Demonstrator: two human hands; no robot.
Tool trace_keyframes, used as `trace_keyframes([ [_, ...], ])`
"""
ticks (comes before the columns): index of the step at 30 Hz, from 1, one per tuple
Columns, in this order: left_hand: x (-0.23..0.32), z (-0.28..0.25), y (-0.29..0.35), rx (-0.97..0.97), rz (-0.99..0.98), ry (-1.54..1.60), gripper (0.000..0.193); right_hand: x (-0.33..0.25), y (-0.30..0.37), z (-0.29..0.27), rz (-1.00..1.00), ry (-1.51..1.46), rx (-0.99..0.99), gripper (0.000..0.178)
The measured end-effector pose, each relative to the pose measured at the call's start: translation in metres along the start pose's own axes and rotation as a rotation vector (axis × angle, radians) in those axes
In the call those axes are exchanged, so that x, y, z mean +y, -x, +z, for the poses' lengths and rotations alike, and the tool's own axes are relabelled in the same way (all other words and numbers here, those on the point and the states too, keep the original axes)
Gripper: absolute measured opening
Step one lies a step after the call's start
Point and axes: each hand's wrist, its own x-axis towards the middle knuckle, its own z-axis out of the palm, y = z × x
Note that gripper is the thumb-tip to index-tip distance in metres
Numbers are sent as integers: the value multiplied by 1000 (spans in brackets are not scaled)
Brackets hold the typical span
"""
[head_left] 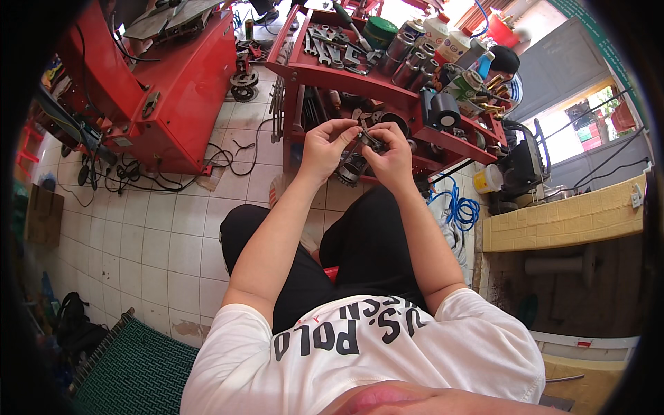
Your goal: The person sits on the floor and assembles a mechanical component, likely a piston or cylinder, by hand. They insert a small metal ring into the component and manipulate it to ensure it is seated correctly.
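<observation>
Both my hands are raised in front of my knees, close together before the lower shelf of a red tool cart (387, 90). My left hand (328, 149) pinches a small metal part (365, 133) between thumb and fingertips. My right hand (391, 155) has its thumb and fingers closed on the same part from the other side. The part is too small to name its kind. Just below the hands is a dark, round metal assembly (353, 169) with a toothed-looking rim, partly covered by them; whether it joins the held part I cannot tell.
On the cart's top lie several wrenches (325, 48), a green tub (380, 32), metal cylinders (400, 50) and bottles (436, 31). A red machine (173, 104) stands left, with black cables (159, 181) on the tiles. A blue hose (462, 207) and yellow ledge (567, 225) are right.
</observation>
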Motion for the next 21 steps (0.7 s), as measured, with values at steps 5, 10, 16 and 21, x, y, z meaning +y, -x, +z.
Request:
trace_keyframes([
  [5, 1, 2, 1, -32, 9, -18, 25, 1, -1, 0, -5, -9, 1, 25],
  [10, -1, 2, 1, -25, 19, -44, 25, 3, 0, 0, -11, 16, -7, 25],
  [16, 0, 3, 1, -3, -6, -73, 24, 2, 1, 1, 4, 8, 10, 24],
  [21, 1, 2, 0, -14, -3, -65, 24, 1, 1, 1, -3, 24, 11, 23],
])
